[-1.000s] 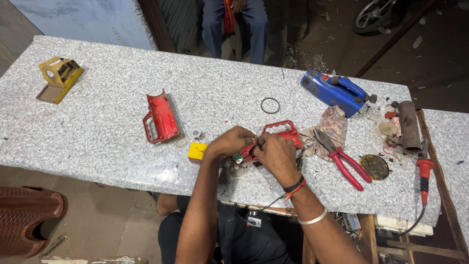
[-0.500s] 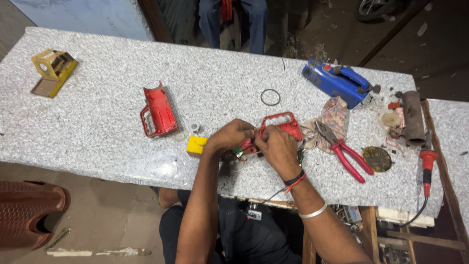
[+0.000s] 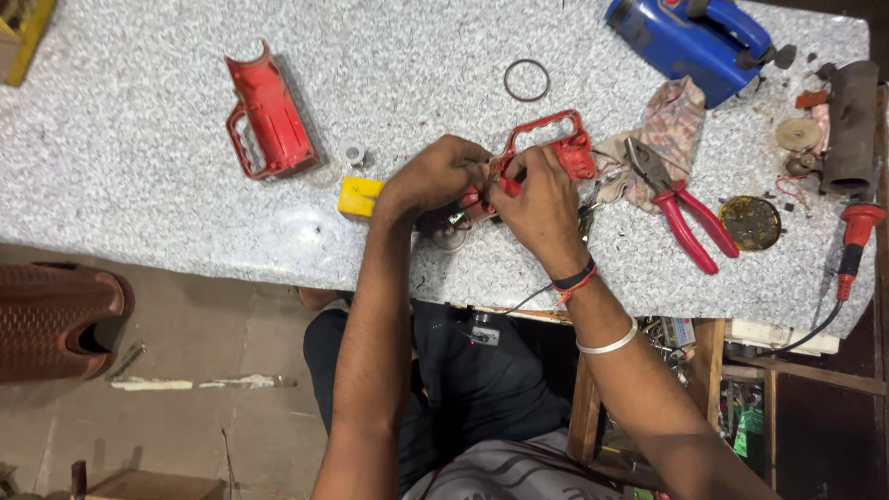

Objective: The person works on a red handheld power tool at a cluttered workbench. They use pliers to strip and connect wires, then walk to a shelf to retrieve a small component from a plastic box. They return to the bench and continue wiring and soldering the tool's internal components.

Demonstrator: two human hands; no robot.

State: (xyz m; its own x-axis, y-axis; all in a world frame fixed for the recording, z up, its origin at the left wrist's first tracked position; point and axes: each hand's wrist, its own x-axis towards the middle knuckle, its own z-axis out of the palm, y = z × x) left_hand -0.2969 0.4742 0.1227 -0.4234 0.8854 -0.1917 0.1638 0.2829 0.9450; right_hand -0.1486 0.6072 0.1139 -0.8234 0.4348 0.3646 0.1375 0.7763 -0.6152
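Both of my hands meet over a red plastic tool-housing half (image 3: 552,141) that lies on the speckled stone table (image 3: 139,185). My left hand (image 3: 429,176) pinches its lower left end. My right hand (image 3: 534,199) grips the same end from the right, fingers curled around it. Small metal parts lie half hidden under my hands. The matching red housing half (image 3: 266,118) lies apart to the left. A small yellow block (image 3: 358,196) sits just left of my left hand.
Red-handled pliers (image 3: 681,208) rest on a patterned rag (image 3: 669,125) to the right. A blue power tool body (image 3: 690,39), a black rubber ring (image 3: 526,80), a round rusty disc (image 3: 750,222), a red-handled corded tool (image 3: 853,243) and a brown woven chair (image 3: 51,319) are around.
The view has come much closer to the table. My hands stay on the red housing half in the same spot; the other things have not moved.
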